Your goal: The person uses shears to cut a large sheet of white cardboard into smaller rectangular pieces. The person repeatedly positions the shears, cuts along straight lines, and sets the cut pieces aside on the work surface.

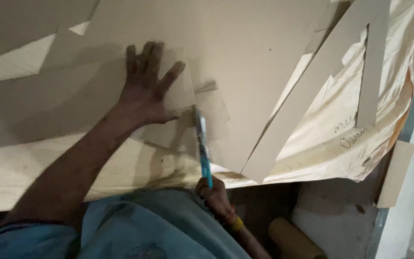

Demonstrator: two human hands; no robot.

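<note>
Cardboard is being cut in the head view: a small cardboard template point(180, 86) is pinned flat by the left hand point(144, 88), fingers spread wide upon it. A blue utility knife point(203, 153) is gripped in the closed right hand point(212, 192), just below the template, its tip set at the template's right edge. Steady downward pressure on the template is judged best, with the thumb kept clear of the blade's line. Long cardboard strips point(312, 81) lie well right of the template.
</note>
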